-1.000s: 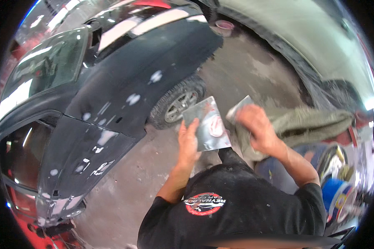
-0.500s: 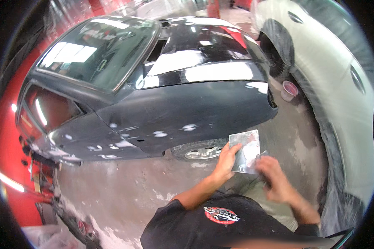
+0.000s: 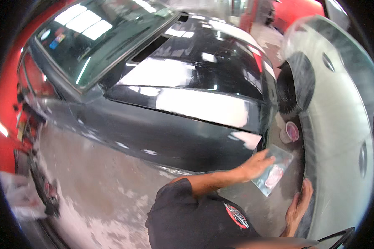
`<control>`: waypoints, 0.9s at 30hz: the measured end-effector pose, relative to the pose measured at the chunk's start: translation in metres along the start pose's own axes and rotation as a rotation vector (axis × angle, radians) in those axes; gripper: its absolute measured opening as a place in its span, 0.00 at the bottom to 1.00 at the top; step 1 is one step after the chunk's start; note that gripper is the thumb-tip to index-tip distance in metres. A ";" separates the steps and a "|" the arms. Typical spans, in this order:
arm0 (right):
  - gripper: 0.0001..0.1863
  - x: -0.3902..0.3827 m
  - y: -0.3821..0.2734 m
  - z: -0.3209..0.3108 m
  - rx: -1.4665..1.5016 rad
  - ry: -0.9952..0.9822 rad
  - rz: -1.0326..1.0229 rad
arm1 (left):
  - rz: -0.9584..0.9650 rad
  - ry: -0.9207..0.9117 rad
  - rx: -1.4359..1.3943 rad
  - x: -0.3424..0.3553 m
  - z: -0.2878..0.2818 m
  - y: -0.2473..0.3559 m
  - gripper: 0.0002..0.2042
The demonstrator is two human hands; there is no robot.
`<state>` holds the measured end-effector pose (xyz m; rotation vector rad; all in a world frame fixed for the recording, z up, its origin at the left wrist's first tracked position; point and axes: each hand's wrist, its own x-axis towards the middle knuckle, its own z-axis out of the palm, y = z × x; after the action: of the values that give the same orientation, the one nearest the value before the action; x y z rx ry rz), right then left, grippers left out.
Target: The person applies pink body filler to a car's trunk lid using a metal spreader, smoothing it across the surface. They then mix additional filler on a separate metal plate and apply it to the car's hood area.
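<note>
My left hand [image 3: 255,165] grips a thin flat mixing board [image 3: 283,157] by its upper left edge, thumb on top. A smear of pinkish-white body filler [image 3: 274,176] lies on the board's face. The board is held out beside the front corner of a dark car, near a pale patch [image 3: 249,140] on its fender [image 3: 183,128]. Lower right, my right hand [image 3: 298,205] is apart from the board, its fingers drawn together. Whatever they hold, if anything, does not show.
A white car [image 3: 340,124] under plastic film stands close on the right. Between the cars, a small tub [image 3: 289,133] with pink contents sits on the floor. The dark car's glossy hood [image 3: 199,70] spreads ahead. Bagged plastic [image 3: 20,195] lies at the lower left.
My view has shifted toward the dark car's front corner. The left hand has carried the mixing board rightward and tilted it. My right hand, earlier at the board with a dark spreader, has drawn away.
</note>
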<state>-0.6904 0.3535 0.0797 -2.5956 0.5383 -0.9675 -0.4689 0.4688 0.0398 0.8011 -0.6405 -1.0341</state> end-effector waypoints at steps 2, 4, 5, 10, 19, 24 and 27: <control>0.32 0.040 0.011 0.007 0.000 -0.134 -0.171 | 0.181 0.135 0.521 0.038 0.009 0.000 0.23; 0.33 0.075 0.020 0.023 -0.045 -0.278 -0.292 | 0.163 0.082 0.601 0.063 0.016 0.012 0.25; 0.32 0.092 0.025 0.033 -0.027 -0.257 -0.273 | 0.105 0.060 0.657 0.072 0.020 0.020 0.26; 0.29 0.167 0.047 0.070 0.123 -0.220 -0.439 | 0.584 0.341 0.859 0.121 0.016 0.066 0.23; 0.24 0.334 0.099 0.090 0.278 -0.469 -0.941 | 1.237 0.917 0.302 0.140 -0.010 0.119 0.17; 0.20 0.389 0.070 0.128 0.987 -0.431 -1.127 | 0.887 1.012 -0.254 0.136 -0.019 0.099 0.16; 0.28 0.386 0.044 0.163 0.897 -0.578 -1.598 | 0.767 1.067 -0.401 0.133 0.003 0.084 0.17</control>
<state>-0.3204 0.1673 0.1579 -1.8237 -1.8468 -0.4095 -0.3788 0.3703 0.1228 0.5556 0.2014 0.0510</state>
